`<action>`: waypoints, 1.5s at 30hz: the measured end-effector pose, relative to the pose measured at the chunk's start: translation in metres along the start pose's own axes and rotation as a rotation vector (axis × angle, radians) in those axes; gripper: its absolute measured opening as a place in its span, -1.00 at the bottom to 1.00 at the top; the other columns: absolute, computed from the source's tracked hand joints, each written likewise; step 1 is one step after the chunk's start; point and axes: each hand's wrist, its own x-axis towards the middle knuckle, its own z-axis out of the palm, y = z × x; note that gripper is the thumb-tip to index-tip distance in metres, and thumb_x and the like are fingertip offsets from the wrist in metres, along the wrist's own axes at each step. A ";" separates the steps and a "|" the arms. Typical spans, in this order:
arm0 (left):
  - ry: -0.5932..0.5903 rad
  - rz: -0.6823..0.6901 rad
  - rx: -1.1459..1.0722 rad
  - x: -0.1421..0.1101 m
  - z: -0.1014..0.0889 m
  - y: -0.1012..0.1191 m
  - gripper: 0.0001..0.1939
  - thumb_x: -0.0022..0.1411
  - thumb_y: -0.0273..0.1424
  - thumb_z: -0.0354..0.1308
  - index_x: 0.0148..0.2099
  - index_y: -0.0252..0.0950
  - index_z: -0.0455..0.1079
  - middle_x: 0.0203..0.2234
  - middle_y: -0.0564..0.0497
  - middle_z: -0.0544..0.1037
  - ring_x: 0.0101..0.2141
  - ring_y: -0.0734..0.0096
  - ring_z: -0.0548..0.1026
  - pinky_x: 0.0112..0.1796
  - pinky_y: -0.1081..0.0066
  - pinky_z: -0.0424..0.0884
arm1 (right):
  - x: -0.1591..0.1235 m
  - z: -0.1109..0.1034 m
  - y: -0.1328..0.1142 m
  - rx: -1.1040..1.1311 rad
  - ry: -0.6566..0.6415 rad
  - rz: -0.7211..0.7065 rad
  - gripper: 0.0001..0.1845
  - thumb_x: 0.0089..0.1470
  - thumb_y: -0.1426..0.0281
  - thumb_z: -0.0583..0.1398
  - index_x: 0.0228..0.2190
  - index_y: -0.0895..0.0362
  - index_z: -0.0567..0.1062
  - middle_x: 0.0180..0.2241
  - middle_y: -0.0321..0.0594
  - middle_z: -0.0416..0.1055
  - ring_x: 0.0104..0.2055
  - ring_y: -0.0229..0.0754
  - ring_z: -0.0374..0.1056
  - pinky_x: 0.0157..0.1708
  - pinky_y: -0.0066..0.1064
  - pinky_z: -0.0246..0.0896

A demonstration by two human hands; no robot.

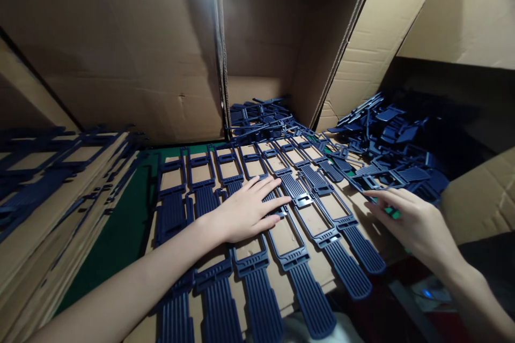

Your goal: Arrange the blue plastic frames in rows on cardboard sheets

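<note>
Tall brown cardboard boxes (132, 53) wall in the green-topped bench (116, 246), where from my spot I see flat dark blue plastic-looking parts (314, 305), each a rectangular frame with a ribbed tongue, laid in rows on a brown cardboard sheet (285, 289). They look light and stiff, perhaps slick, with slender rails that could snap; I'd grip the solid crosspiece beside the tongue. Six tongues show in the near row, seven frames in the far one; two loose heaps, one at twelve o'clock (259, 118) and one at two (402, 139), are too tangled to count. One layered stack of cardboard sheets (60, 236) stands at nine. The person's left hand (251, 209) lies flat across the middle parts, fingers spread, grasping nothing. The right hand (418, 220), toward three, has bent fingers at a frame's edge, thumb apart; whether they pinch it, I cannot tell.
</note>
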 end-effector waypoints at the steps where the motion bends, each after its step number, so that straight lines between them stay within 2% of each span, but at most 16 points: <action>1: 0.000 0.002 0.001 0.000 0.000 0.000 -0.51 0.39 -0.16 -0.13 0.31 -0.10 0.09 0.32 -0.10 -0.02 0.30 0.05 -0.08 0.23 -0.03 -0.12 | -0.001 0.001 0.000 -0.012 -0.002 -0.005 -0.74 0.14 0.21 0.09 -0.23 0.03 0.50 -0.39 -0.26 0.42 -0.31 -0.11 0.34 -0.32 -0.30 0.25; 9: -0.007 -0.004 0.000 0.000 -0.001 0.001 -0.51 0.39 -0.16 -0.13 0.31 -0.10 0.09 0.32 -0.11 -0.02 0.30 0.05 -0.09 0.23 -0.04 -0.12 | 0.002 0.012 -0.001 0.038 -0.089 -0.188 -0.75 0.20 0.24 0.09 -0.19 0.08 0.47 -0.38 -0.22 0.43 -0.30 -0.14 0.34 -0.26 -0.29 0.20; 14: -0.010 0.000 0.004 0.000 -0.001 0.002 -0.51 0.39 -0.17 -0.13 0.31 -0.10 0.09 0.32 -0.10 -0.03 0.30 0.05 -0.08 0.22 -0.06 -0.10 | 0.003 0.019 -0.002 0.031 -0.100 -0.229 -0.75 0.21 0.29 0.07 -0.11 0.07 0.42 -0.34 -0.24 0.43 -0.25 -0.13 0.34 -0.20 -0.24 0.16; 24: -0.009 0.004 0.020 0.001 -0.002 0.001 -0.51 0.39 -0.17 -0.12 0.31 -0.12 0.09 0.32 -0.13 -0.02 0.30 0.05 -0.08 0.22 -0.04 -0.11 | 0.000 0.020 -0.001 0.155 -0.136 -0.207 -0.75 0.22 0.33 0.06 -0.07 0.04 0.38 -0.32 -0.20 0.38 -0.24 -0.13 0.32 -0.23 -0.26 0.20; 29: -0.008 0.003 0.017 0.001 -0.001 0.001 -0.51 0.39 -0.17 -0.13 0.31 -0.11 0.09 0.32 -0.13 -0.01 0.30 0.06 -0.08 0.23 -0.03 -0.12 | -0.001 0.022 0.001 0.234 -0.124 -0.157 -0.74 0.20 0.30 0.08 -0.08 0.02 0.41 -0.04 -0.12 0.31 0.00 -0.07 0.27 -0.05 -0.21 0.22; 32: -0.021 -0.008 0.007 0.001 -0.003 0.001 -0.52 0.39 -0.16 -0.14 0.30 -0.11 0.10 0.32 -0.12 -0.01 0.30 0.07 -0.10 0.23 -0.04 -0.15 | 0.002 0.022 0.004 0.268 -0.191 -0.124 -0.70 0.21 0.25 0.06 -0.05 -0.01 0.40 0.10 -0.12 0.21 0.14 -0.03 0.18 0.08 -0.15 0.16; 35: -0.053 -0.015 0.009 0.001 -0.007 0.002 -0.52 0.40 -0.16 -0.15 0.29 -0.11 0.11 0.31 -0.12 0.00 0.30 0.07 -0.09 0.22 -0.09 -0.20 | 0.009 0.021 0.010 0.325 -0.281 -0.118 -0.67 0.21 0.21 0.05 -0.03 -0.03 0.39 0.16 -0.14 0.17 0.19 -0.04 0.13 0.14 -0.14 0.12; 41: -0.119 -0.035 0.051 0.009 -0.020 0.012 -0.44 0.34 -0.11 -0.03 0.30 -0.17 0.08 0.30 -0.22 0.03 0.30 -0.01 -0.08 0.21 -0.11 -0.18 | 0.025 0.017 0.016 0.360 -0.329 -0.167 -0.65 0.17 0.13 0.08 -0.08 -0.04 0.45 0.15 -0.17 0.22 0.17 -0.04 0.19 0.14 -0.16 0.14; 43: -0.132 -0.031 0.053 0.014 -0.022 0.019 -0.40 0.31 -0.11 0.01 0.31 -0.21 0.06 0.30 -0.26 0.00 0.30 -0.04 -0.10 0.21 -0.07 -0.15 | 0.028 0.014 0.017 0.363 -0.286 -0.145 -0.65 0.16 0.11 0.08 -0.11 -0.03 0.48 0.12 -0.17 0.26 0.14 -0.03 0.23 0.12 -0.16 0.17; 45: -0.126 0.014 0.048 0.020 -0.023 0.027 -0.40 0.31 -0.13 0.01 0.31 -0.22 0.06 0.31 -0.27 -0.02 0.30 -0.04 -0.10 0.21 -0.06 -0.14 | 0.028 0.012 0.022 0.373 -0.204 -0.055 -0.63 0.15 0.09 0.07 -0.16 0.01 0.50 0.05 -0.15 0.34 0.08 -0.02 0.29 0.04 -0.18 0.23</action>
